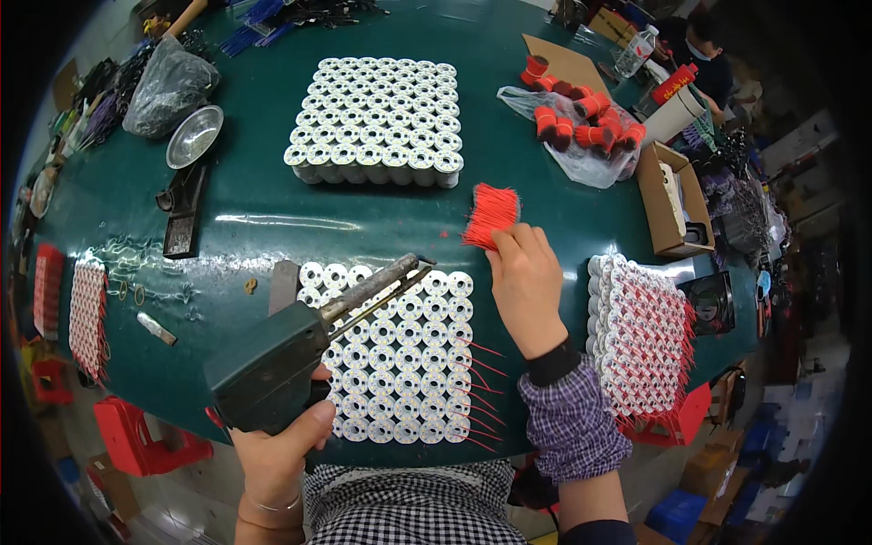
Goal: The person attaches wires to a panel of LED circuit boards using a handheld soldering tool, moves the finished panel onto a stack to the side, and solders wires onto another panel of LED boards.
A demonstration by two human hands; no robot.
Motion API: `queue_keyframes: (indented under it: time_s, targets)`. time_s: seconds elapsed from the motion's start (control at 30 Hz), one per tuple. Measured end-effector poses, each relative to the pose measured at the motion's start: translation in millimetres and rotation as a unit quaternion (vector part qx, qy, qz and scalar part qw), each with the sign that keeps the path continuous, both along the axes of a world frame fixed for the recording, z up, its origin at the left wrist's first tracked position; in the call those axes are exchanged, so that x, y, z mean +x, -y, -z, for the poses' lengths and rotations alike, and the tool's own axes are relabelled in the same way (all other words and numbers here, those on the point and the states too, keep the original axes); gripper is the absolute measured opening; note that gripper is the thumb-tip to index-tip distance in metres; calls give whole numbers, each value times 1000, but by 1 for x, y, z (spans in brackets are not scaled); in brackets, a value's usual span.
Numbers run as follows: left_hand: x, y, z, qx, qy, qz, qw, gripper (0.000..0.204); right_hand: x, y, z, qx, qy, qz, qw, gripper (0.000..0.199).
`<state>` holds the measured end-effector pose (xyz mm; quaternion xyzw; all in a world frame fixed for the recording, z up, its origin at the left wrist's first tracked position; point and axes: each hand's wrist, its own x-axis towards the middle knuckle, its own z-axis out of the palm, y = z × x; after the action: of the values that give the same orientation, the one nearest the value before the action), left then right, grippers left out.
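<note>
My left hand (289, 445) is wrapped round the grip of a black soldering gun (272, 363). The gun's metal barrel slants up to the right over a block of round white circuit boards (409, 354) set in rows. Thin red wires (481, 418) stick out to the right from the boards of its right-hand column. Beyond the block's upper right corner, my right hand (527, 282) pinches at the near edge of a small pile of short red wires (492, 213). Its fingertips are partly hidden, so how many wires they hold does not show.
A second block of white boards (377, 118) stands farther back. Another, with many red wires (640, 341), is at right; a similar one (88, 318) is at far left. Red wire bundles (590, 118) lie on a plastic bag. A metal bowl (194, 136) and a co-worker (704, 54) are farther off.
</note>
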<state>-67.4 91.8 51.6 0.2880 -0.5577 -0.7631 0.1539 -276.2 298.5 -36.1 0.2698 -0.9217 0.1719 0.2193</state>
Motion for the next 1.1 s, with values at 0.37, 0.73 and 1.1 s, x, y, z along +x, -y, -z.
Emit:
queue_keyframes:
  time_s: [0.37, 0.73, 1.1]
  targets:
    - [3, 18, 15, -52, 42, -5, 998, 48, -16, 18, 33, 19, -57, 8, 998, 5]
    - [-6, 12, 35, -90, 2, -42, 995, 41, -19, 13, 32, -10, -19, 21, 1000, 15]
    - [-9, 10, 19, -92, -46, 38, 994, 46, -19, 16, 39, -70, -17, 45, 996, 5]
